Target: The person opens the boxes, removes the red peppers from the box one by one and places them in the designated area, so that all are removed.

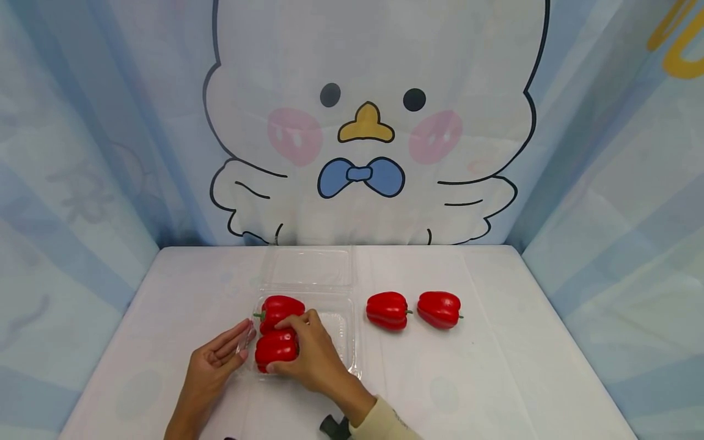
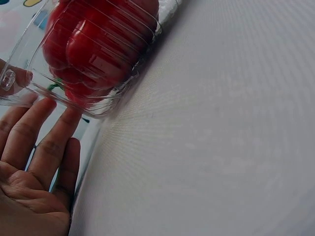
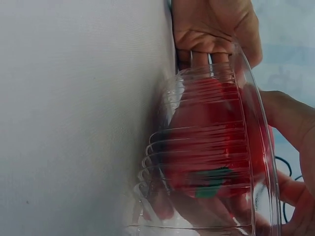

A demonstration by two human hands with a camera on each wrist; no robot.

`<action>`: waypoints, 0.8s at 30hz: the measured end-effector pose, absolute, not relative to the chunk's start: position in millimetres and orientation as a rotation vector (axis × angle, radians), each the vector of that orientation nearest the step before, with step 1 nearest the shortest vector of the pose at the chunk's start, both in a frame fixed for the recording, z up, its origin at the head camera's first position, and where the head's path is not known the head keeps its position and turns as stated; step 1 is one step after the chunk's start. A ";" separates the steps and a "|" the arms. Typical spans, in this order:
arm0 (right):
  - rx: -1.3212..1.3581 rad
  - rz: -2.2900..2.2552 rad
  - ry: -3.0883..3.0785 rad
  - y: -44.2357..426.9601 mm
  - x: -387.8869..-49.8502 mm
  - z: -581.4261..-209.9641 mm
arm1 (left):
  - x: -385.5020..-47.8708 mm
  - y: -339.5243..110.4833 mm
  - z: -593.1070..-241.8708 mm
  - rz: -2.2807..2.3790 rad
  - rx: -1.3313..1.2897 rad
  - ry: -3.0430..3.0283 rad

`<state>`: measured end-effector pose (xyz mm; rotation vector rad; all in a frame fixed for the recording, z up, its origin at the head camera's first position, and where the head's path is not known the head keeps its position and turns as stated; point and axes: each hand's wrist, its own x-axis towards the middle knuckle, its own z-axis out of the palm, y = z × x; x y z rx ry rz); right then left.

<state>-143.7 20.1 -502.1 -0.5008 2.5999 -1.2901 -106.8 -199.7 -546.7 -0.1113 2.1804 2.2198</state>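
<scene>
Your right hand (image 1: 312, 355) pinches a red bell pepper (image 1: 275, 349); your left hand (image 1: 209, 363), fingers straight, touches the clear clamshell (image 1: 340, 324). The right wrist view alone shows that pepper's green stem (image 3: 211, 183), near your right hand.

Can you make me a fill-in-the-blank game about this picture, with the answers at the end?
1. The clear rectangular plastic box has ____ shiny red bell peppers in it.
2. Its clear plastic lid is not closed but ____.
3. The person's ____ grip holds the nearer boxed pepper.
4. Counting the loose peppers on the white table, there are ____ peppers altogether.

Missing words: two; open; right; four.
</scene>
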 end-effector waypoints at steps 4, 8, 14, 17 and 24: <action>-0.476 -1.322 2.579 21.0 -143.8 -503.2 | -107.4 -199.2 -546.5 2.221 -0.118 2.176; -0.455 -1.356 2.562 22.4 -143.8 -503.1 | -107.5 -198.7 -546.2 2.214 -0.123 2.182; -0.449 -1.394 2.543 25.7 -143.5 -502.0 | -107.0 -198.1 -545.7 2.224 -0.098 2.192; -0.442 -1.413 2.531 27.6 -143.1 -500.3 | -107.1 -197.9 -546.1 2.220 -0.090 2.202; -0.468 -1.460 2.507 31.0 -141.8 -497.1 | -107.0 -197.4 -544.4 2.172 -0.130 2.231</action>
